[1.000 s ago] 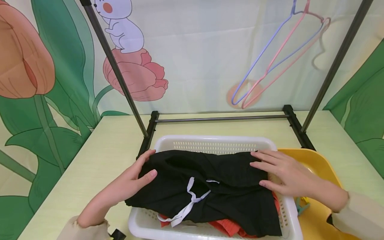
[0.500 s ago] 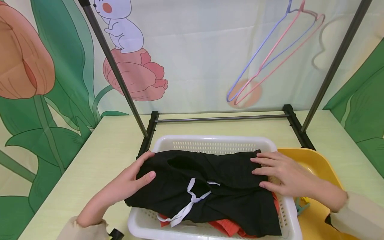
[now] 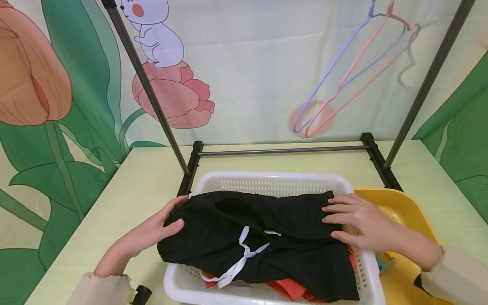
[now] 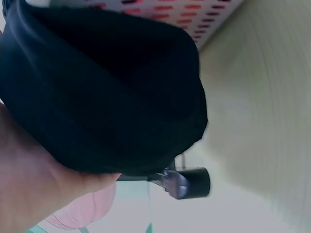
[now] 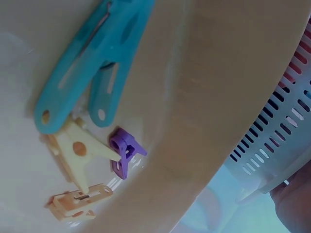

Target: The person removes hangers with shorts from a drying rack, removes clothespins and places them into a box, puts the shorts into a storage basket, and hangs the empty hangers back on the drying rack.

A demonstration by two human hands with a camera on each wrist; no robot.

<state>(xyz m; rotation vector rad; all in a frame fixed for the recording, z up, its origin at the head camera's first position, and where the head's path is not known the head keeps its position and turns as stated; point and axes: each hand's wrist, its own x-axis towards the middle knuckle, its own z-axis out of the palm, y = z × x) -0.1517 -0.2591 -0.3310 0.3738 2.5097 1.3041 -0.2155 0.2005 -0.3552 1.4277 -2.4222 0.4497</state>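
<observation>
Black drawstring pants [image 3: 301,254] with a white drawstring [image 3: 234,269] lie spread across the top of a white plastic basket [image 3: 272,177]. My left hand [image 3: 146,233] is at their left end, thumb over the cloth and the other fingers partly hidden along the edge. In the left wrist view, the black pants [image 4: 112,97] bulge beside the left hand [image 4: 34,179]. My right hand [image 3: 360,220] rests with spread fingers on the right end of the pants. Red cloth [image 3: 291,289] shows underneath, inside the basket.
A yellow basin [image 3: 404,275] stands right of the basket, with a blue clothespin [image 5: 92,73], a purple clip [image 5: 125,148] and cream clips [image 5: 80,148] inside. Behind is a rack with dark poles [image 3: 148,89]. Blue and pink hangers [image 3: 340,87] hang at upper right.
My left hand has slid slightly left toward the outer edge of the black pants. The right hand has shifted a little right. The hangers sway.
</observation>
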